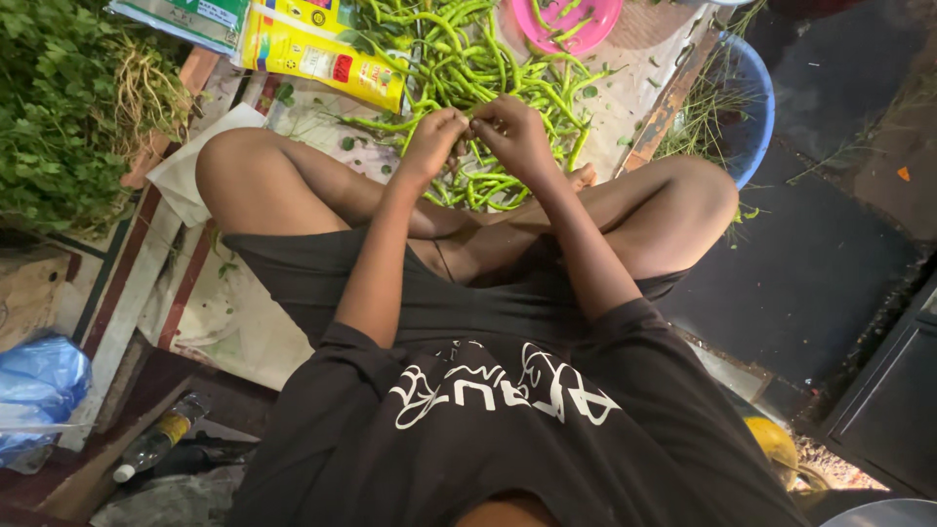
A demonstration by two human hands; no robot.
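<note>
Chilli pile (488, 88) lies before crossed legs (293, 185), herbs (59, 107) apparently leftward.

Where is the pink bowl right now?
In the head view the pink bowl sits at the top edge, right of middle, just beyond the pile of green chillies and left of the blue tub.
</note>
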